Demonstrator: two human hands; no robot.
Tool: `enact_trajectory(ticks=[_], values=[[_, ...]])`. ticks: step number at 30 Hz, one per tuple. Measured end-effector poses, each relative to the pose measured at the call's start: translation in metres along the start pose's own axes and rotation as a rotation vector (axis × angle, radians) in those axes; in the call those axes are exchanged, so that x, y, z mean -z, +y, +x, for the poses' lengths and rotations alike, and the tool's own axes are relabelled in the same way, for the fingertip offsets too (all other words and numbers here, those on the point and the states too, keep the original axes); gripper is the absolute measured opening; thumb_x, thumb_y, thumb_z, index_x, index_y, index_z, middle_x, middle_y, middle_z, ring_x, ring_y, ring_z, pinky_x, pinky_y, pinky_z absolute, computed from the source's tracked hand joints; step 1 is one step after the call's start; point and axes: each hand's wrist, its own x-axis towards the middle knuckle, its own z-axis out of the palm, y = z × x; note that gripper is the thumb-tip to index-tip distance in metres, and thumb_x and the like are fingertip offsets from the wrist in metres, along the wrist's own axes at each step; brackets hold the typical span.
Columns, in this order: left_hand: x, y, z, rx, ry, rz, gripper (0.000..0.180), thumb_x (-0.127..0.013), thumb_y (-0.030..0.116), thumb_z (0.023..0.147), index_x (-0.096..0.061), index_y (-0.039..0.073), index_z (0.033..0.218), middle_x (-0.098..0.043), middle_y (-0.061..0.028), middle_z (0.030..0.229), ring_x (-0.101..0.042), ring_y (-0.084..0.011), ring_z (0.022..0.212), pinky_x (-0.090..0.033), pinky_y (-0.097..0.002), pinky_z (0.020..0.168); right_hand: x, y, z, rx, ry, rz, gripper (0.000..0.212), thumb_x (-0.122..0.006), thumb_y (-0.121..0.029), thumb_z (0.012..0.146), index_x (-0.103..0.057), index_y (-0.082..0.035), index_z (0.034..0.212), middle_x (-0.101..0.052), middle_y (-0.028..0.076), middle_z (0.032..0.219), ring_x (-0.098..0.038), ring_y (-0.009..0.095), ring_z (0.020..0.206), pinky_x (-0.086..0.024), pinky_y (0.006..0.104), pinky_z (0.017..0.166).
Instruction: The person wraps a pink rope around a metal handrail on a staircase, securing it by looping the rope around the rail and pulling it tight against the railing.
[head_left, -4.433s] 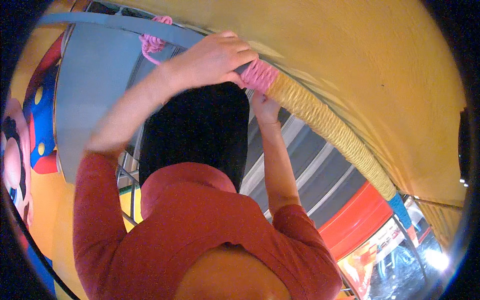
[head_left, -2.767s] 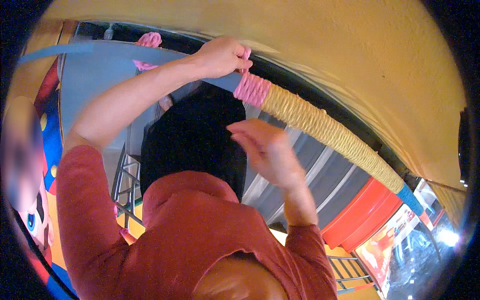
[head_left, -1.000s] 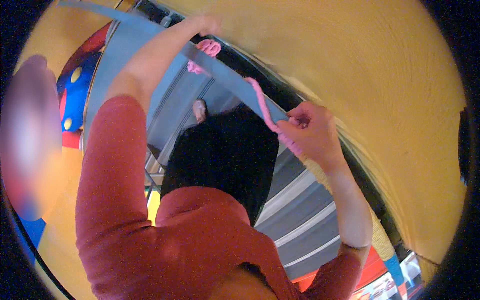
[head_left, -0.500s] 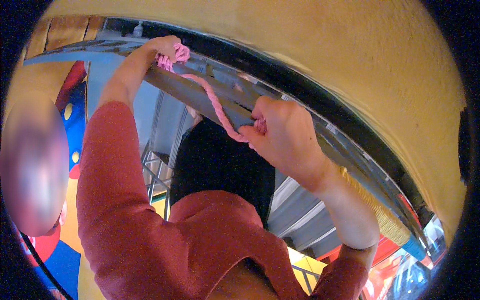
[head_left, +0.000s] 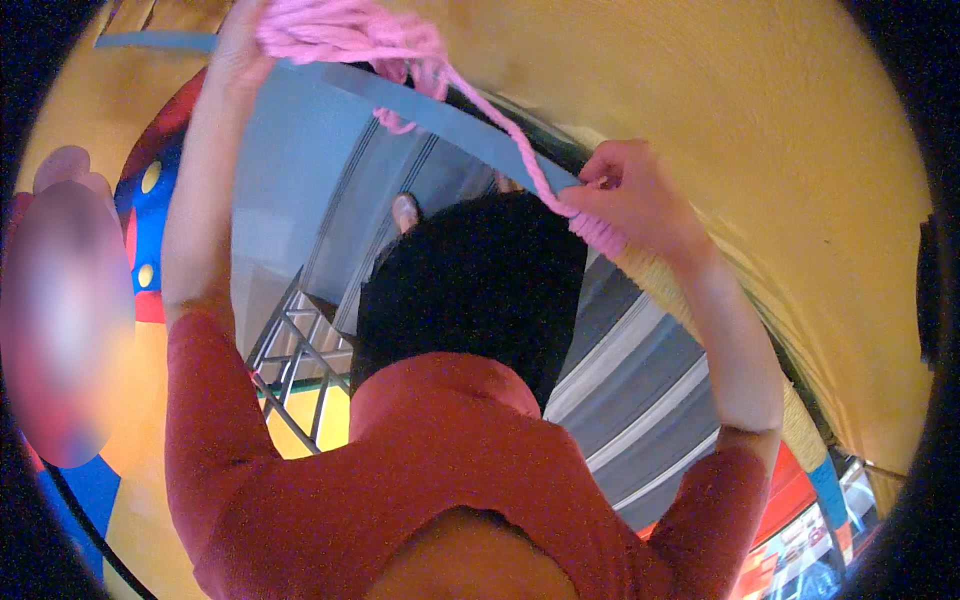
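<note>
Artwork (head_left: pixel 155 225) of a cartoon figure, blue with yellow buttons, stands at your far left, partly blurred, and a black cable (head_left: pixel 90 538) curves past its lower part. Your left hand (head_left: pixel 240 50) is raised to the top edge, its fingers partly out of sight; it grips the gathered bundle of pink cord (head_left: pixel 340 32), whose thick strands spread off to its right. Lower down, a metal ladder (head_left: pixel 312 350) shows its rungs above a yellow panel (head_left: pixel 335 418). A few loops hang about the blue-grey curved bar (head_left: pixel 460 125), and a single, nearly straight strand slants from the bundle down to the right, across the bar. Below it, one of your feet (head_left: pixel 404 212) shows beyond your black trousers (head_left: pixel 470 290), with your red top (head_left: pixel 400 470) nearest the lower edge. Next comes a short pink wrapping (head_left: pixel 598 235), its turns packed side by side around the bar. Your right hand (head_left: pixel 640 205) is closed in a pinch on the cord where the strand meets those turns. Its forearm hides part of the straw-coloured rope wrapping (head_left: pixel 655 282), which runs along the bar to a blue wrapping (head_left: pixel 826 490). Beneath lie a grey striped surface (head_left: pixel 640 400) and a red panel (head_left: pixel 785 490); a yellow wall (head_left: pixel 800 200) fills the far right.
</note>
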Motion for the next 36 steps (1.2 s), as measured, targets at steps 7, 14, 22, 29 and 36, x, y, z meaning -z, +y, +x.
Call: enact_trajectory(ticks=[7,14,22,29,36], values=[[0.048,0.101,-0.182,-0.194,0.140,-0.210,0.048,-0.053,0.025,0.090,-0.044,0.000,0.130,-0.049,-0.0155,0.128,-0.052,-0.0237,0.113,-0.045,-0.0372,0.094,-0.003,0.027,0.009,-0.112,-0.074,0.110,0.024,-0.079,-0.022,0.070,-0.064,-0.003,0.074,-0.063,0.004,0.068,-0.058,0.010,0.060,-0.046,0.0246,0.054],[0.163,0.098,-0.341,-0.118,0.578,-0.026,0.045,-0.058,0.026,0.086,-0.049,0.003,0.123,-0.054,-0.0119,0.118,-0.055,-0.0215,0.105,-0.047,-0.0351,0.091,0.000,0.029,0.015,-0.150,-0.106,0.072,0.021,-0.079,-0.017,0.072,-0.065,-0.003,0.080,-0.064,0.002,0.073,-0.057,0.007,0.064,-0.044,0.0207,0.057],[0.143,0.008,-0.419,0.435,0.431,-0.123,0.042,-0.064,0.027,0.081,-0.055,0.005,0.116,-0.060,-0.0077,0.106,-0.059,-0.0189,0.096,-0.049,-0.0328,0.088,-0.002,0.007,-0.001,-0.104,-0.126,0.098,0.033,-0.081,-0.022,0.069,-0.064,-0.002,0.088,-0.061,0.002,0.076,-0.055,0.008,0.068,-0.043,0.0215,0.060],[-0.034,-0.049,-0.351,0.695,0.084,-0.150,0.039,-0.065,0.020,0.084,-0.055,0.001,0.116,-0.062,-0.0091,0.105,-0.061,-0.0180,0.094,-0.051,-0.0311,0.082,-0.005,0.007,-0.002,-0.019,-0.075,-0.199,0.048,-0.084,-0.031,0.064,-0.061,0.000,0.092,-0.060,0.004,0.079,-0.055,0.012,0.072,-0.046,0.0261,0.065],[-0.137,-0.134,-0.286,0.728,-0.213,-0.433,0.031,-0.058,0.029,0.090,-0.056,0.006,0.110,-0.065,-0.0080,0.092,-0.064,-0.0165,0.074,-0.054,-0.0331,0.065,-0.010,-0.001,-0.004,-0.050,-0.050,-0.293,0.060,-0.085,-0.031,0.060,-0.060,0.000,0.105,-0.061,0.008,0.079,-0.057,0.016,0.074,-0.047,0.0291,0.067]])
